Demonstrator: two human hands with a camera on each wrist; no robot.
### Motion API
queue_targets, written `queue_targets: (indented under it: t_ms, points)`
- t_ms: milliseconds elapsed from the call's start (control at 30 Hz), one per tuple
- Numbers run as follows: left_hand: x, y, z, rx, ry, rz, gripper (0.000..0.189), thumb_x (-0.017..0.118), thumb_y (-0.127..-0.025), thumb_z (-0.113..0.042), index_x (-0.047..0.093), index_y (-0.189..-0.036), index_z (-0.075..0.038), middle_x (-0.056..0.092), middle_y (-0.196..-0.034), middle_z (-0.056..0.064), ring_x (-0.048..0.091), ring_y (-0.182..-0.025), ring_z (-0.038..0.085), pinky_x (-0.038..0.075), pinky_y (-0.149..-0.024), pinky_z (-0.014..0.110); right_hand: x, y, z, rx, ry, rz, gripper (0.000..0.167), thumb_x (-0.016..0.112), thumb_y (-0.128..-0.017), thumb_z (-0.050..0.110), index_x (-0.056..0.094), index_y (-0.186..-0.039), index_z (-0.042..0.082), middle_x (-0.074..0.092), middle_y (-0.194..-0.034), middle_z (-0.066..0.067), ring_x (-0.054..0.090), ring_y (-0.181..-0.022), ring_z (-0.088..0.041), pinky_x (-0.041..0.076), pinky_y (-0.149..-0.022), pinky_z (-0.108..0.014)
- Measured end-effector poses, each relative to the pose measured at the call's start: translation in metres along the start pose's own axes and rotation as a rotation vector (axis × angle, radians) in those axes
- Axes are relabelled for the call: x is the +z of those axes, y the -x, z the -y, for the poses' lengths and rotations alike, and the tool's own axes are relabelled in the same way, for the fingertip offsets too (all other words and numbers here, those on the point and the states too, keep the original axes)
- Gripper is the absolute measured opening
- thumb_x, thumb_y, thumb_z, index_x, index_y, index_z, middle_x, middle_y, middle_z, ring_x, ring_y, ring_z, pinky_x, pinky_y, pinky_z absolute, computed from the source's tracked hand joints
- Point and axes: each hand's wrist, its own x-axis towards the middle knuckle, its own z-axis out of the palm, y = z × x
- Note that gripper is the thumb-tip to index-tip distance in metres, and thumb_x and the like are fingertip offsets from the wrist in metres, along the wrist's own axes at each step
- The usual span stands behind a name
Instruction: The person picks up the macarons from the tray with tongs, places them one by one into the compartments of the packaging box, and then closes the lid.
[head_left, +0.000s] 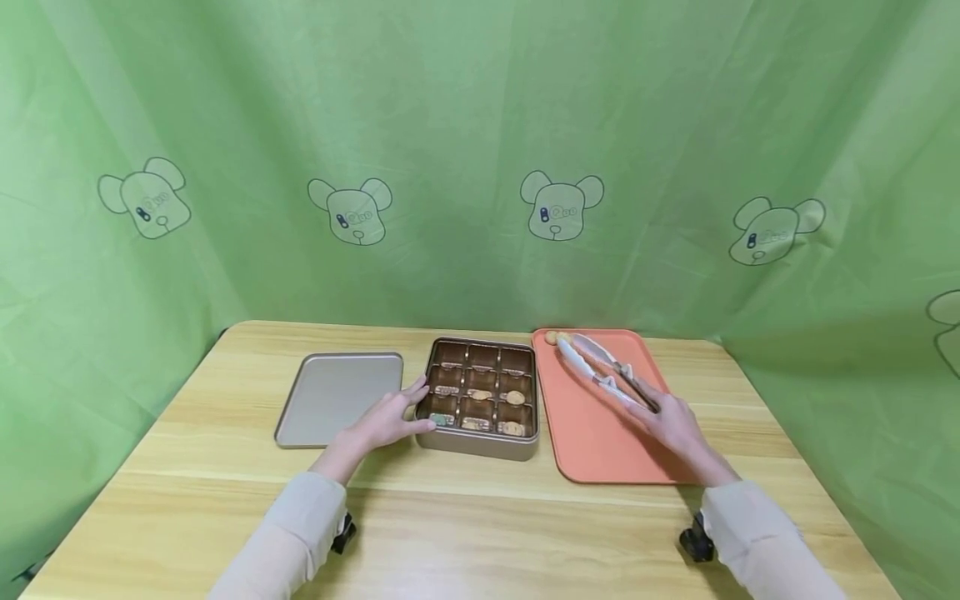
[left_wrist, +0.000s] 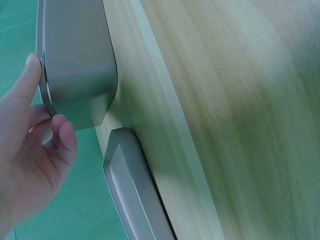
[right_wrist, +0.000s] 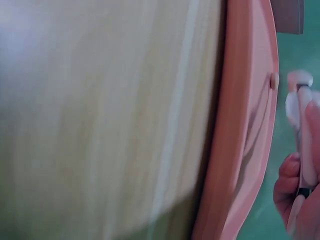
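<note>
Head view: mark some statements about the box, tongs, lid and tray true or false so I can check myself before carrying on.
1. The right hand holds the tongs. True.
2. The metal lid covers the divided box. False: it lies left of it.
3. The left hand touches the divided box. True.
4. The orange tray holds no cookies. False: some lie at its far left corner.

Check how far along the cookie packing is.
Partway, it seems. Done: cookies sit in the front and middle rows of the nine-compartment tin. In hand: the right hand has its grip on tongs near more cookies on the coral tray; the left hand touches the tin. Remaining: apparently the tray cookies, the back row, where I see none, and the lid, lying off the tin.
</note>
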Motion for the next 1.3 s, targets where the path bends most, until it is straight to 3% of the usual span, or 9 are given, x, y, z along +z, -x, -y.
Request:
queue_targets:
  t_ms: [200,367,633,767,833,933,1033,1167,1300]
  points:
    - [-0.002,0.0,0.001,0.019,-0.008,-0.015,0.073,0.063,-0.083,-0.037,0.034,-0.137,0.002,0.018,-0.15,0.012,0.026,-0.13,0.044,0.016,-0.106,0.061,0.003,0.006,-0.002,-0.158,-0.105,-0.037,0.056,0.062,-0.087,0.025,0.042,-0.133,0.0,0.048,-0.127,-0.03,0.051,-0.107,-0.043,0.043,-0.084,-0.055]
    - [-0.002,0.0,0.001,0.013,-0.006,-0.004,0.074,0.063,-0.083,-0.037,0.032,-0.138,0.001,0.017,-0.15,0.011,0.024,-0.131,0.043,0.016,-0.107,0.06,0.003,0.008,0.002,-0.232,-0.1,-0.025,0.055,0.064,-0.086,0.022,0.044,-0.133,0.002,0.049,-0.129,-0.024,0.053,-0.106,-0.036,0.046,-0.083,-0.048]
    - [-0.001,0.0,0.002,0.008,-0.01,-0.007,0.074,0.063,-0.083,-0.037,0.032,-0.138,0.0,0.017,-0.15,0.01,0.025,-0.131,0.042,0.017,-0.107,0.056,0.0,0.006,0.011,-0.294,-0.099,0.026,0.054,0.065,-0.085,0.022,0.046,-0.132,0.004,0.051,-0.129,-0.019,0.055,-0.107,-0.03,0.045,-0.082,-0.017]
    - [-0.001,0.0,0.001,0.012,-0.004,-0.006,0.074,0.063,-0.083,-0.038,0.032,-0.138,0.0,0.017,-0.15,0.01,0.025,-0.131,0.042,0.018,-0.108,0.055,0.0,0.006,0.014,-0.31,-0.106,0.034,0.054,0.066,-0.084,0.022,0.047,-0.131,0.002,0.058,-0.12,-0.02,0.058,-0.093,-0.021,0.046,-0.073,-0.016]
    - [-0.001,0.0,0.001,0.01,-0.008,-0.001,0.074,0.063,-0.083,-0.038,0.032,-0.139,0.0,0.017,-0.15,0.009,0.025,-0.131,0.042,0.017,-0.108,0.056,0.0,0.006,0.014,-0.317,-0.124,0.042,0.054,0.067,-0.083,0.02,0.047,-0.13,0.001,0.064,-0.104,-0.02,0.055,-0.078,-0.014,0.043,-0.065,-0.016]
    - [-0.001,0.0,0.0,0.008,-0.007,0.003,0.074,0.063,-0.083,-0.038,0.033,-0.138,0.0,0.018,-0.15,0.01,0.024,-0.131,0.042,0.017,-0.107,0.057,0.001,0.006,0.014,-0.317,-0.146,0.056,0.055,0.066,-0.084,0.02,0.047,-0.131,0.001,0.062,-0.081,-0.014,0.046,-0.066,-0.007,0.039,-0.057,-0.016]
    - [0.0,0.0,0.0,0.008,-0.005,0.003,0.073,0.063,-0.083,-0.037,0.033,-0.138,0.0,0.017,-0.15,0.01,0.024,-0.132,0.042,0.017,-0.107,0.057,0.001,0.005,0.014,-0.295,-0.179,0.064,0.055,0.065,-0.085,0.02,0.045,-0.133,0.002,0.059,-0.077,-0.012,0.04,-0.06,-0.005,0.036,-0.052,-0.018]
    - [0.0,0.0,0.0,0.004,-0.003,0.003,0.073,0.063,-0.083,-0.037,0.032,-0.139,0.0,0.017,-0.15,0.009,0.023,-0.132,0.042,0.015,-0.107,0.057,0.001,0.002,0.013,-0.224,-0.172,0.031,0.055,0.063,-0.087,0.021,0.043,-0.134,0.001,0.062,-0.089,-0.018,0.045,-0.064,-0.011,0.038,-0.052,-0.022]
    - [0.001,-0.001,0.0,0.008,-0.003,0.004,0.074,0.063,-0.083,-0.037,0.033,-0.138,0.0,0.017,-0.15,0.01,0.023,-0.132,0.041,0.015,-0.108,0.057,0.001,-0.002,0.011,-0.119,-0.105,-0.019,0.058,0.061,-0.088,0.029,0.042,-0.133,-0.002,0.056,-0.115,-0.031,0.057,-0.089,-0.035,0.048,-0.069,-0.04]
